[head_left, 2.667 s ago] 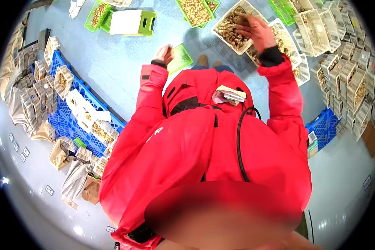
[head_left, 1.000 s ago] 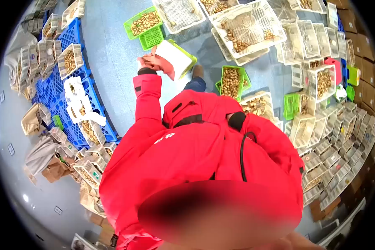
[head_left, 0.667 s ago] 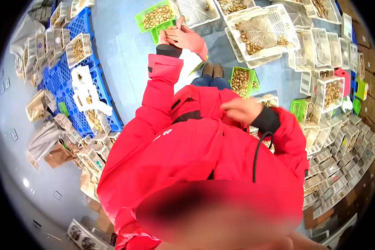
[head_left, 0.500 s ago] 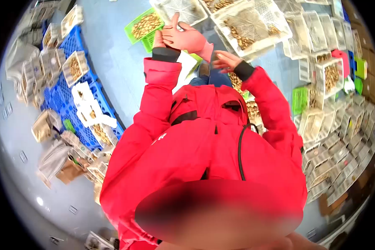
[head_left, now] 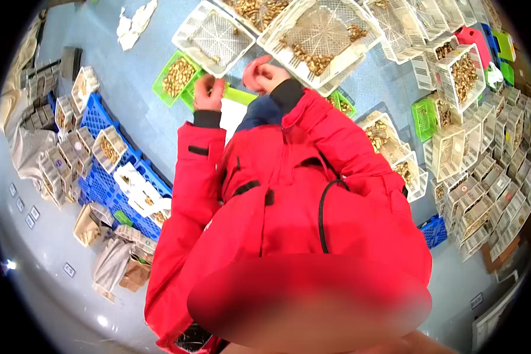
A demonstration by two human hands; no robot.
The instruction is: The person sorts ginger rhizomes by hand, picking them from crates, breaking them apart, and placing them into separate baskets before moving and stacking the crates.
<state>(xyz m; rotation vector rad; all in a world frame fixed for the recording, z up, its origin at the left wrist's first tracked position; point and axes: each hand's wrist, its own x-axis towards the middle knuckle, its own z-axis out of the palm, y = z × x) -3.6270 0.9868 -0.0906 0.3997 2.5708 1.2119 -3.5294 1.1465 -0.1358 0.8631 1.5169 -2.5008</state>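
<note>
My left hand (head_left: pixel 209 93) is held over the edge of a green basket, its fingers curled inward. Whether anything is in those fingers is hidden. To its right, my right hand (head_left: pixel 271 76) is bent with its fingers closed on what looks like a pink glove (head_left: pixel 253 73), bunched up and only partly visible. The two hands are apart, near a white mesh crate (head_left: pixel 209 40). Just left of my left hand, a green basket (head_left: pixel 157 87) holds small gold-coloured pieces (head_left: pixel 179 76).
A stacked white crate (head_left: pixel 272 44) with gold-coloured pieces stands at the front right. Blue pallets (head_left: pixel 103 187) bearing trays lie on the left. Rows of white baskets (head_left: pixel 478 194) fill the right side. A white cloth (head_left: pixel 137 25) lies on the blue floor.
The pink glove, earlier spread out between my hands, is now bunched at my right hand. Both hands have moved left and lower, and my right hand has gone from open to closed.
</note>
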